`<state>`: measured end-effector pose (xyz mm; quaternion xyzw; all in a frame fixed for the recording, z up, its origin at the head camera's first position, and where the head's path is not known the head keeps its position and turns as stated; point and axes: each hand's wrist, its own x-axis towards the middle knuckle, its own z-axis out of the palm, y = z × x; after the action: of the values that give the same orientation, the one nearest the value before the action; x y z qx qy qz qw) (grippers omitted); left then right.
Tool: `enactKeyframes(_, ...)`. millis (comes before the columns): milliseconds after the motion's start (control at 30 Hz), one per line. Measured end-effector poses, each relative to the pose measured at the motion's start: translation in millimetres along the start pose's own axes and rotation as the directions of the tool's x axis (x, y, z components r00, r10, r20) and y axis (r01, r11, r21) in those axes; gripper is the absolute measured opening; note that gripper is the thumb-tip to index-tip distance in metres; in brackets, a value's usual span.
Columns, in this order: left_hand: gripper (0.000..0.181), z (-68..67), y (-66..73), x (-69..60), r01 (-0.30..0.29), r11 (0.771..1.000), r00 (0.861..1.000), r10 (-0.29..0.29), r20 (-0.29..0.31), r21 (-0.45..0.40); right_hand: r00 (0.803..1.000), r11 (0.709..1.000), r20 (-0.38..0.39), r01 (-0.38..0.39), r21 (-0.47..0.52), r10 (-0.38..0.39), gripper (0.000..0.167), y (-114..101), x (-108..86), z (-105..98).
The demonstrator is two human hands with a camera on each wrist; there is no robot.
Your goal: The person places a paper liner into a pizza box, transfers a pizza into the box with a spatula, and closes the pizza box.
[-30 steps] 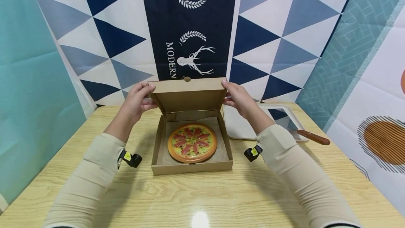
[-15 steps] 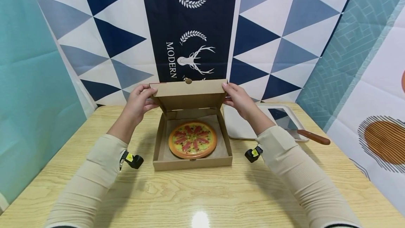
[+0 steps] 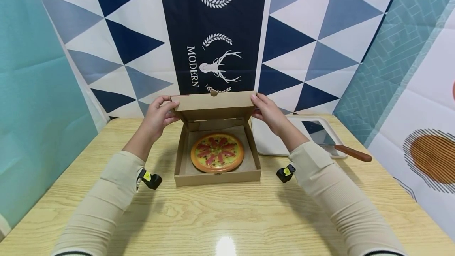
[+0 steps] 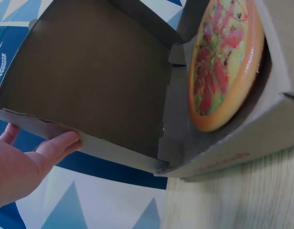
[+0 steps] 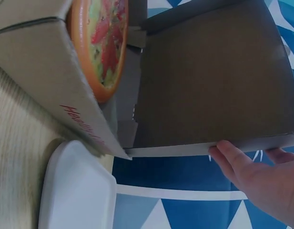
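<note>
In the head view a cardboard pizza box stands on the table with its lid raised at a slant. A round pizza with an orange-brown crust and red toppings lies inside on a sheet of paper. My left hand grips the lid's front left corner, thumb on the front flap and fingers along the side. At the front right corner my right hand holds the lid in the same way. Both wrist views show fingers against the lid's side flaps.
Behind my right forearm lies a white tray. On it rests a pizza server, its brown wooden handle sticking out over the tray's right edge. A patterned cloth hangs at the table's back edge.
The box has slid slightly away from me, its front edge moving farther back. The lid has come down a little, with both hands still holding its corners. Tray and server stayed put.
</note>
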<state>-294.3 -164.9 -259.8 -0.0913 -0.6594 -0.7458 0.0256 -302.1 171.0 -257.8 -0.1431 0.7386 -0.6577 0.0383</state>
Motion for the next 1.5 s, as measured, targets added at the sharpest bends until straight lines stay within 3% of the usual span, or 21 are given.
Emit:
enactKeyframes(467,0.014,-4.1,-10.5,0.2,-0.027,0.999,0.997,0.025,0.068,0.023,0.999,0.999,-0.034,0.018,0.051,-0.016,0.057,13.6,0.7,-2.9)
enactKeyframes(900,0.021,-8.7,-20.0,-6.8,-0.045,0.994,0.994,0.035,0.099,0.099,0.998,0.998,0.006,0.062,0.010,-0.062,0.053,27.2,-6.7,-6.4)
enactKeyframes(1100,0.024,-11.8,-24.0,-11.9,-0.050,0.988,0.994,0.035,0.105,0.144,0.999,0.999,0.015,0.047,-0.028,-0.046,0.053,29.0,-15.0,-7.3)
enactKeyframes(1267,0.028,-15.8,-27.0,-16.2,-0.052,0.977,0.992,0.028,0.119,0.205,0.997,0.995,0.043,0.061,-0.075,-0.057,0.053,30.9,-22.2,-9.3)
enactKeyframes(1500,0.043,-20.1,-26.1,-20.5,-0.040,0.944,0.990,-0.008,0.143,0.329,0.997,0.988,0.050,0.069,-0.138,-0.063,0.052,34.2,-29.4,-11.6)
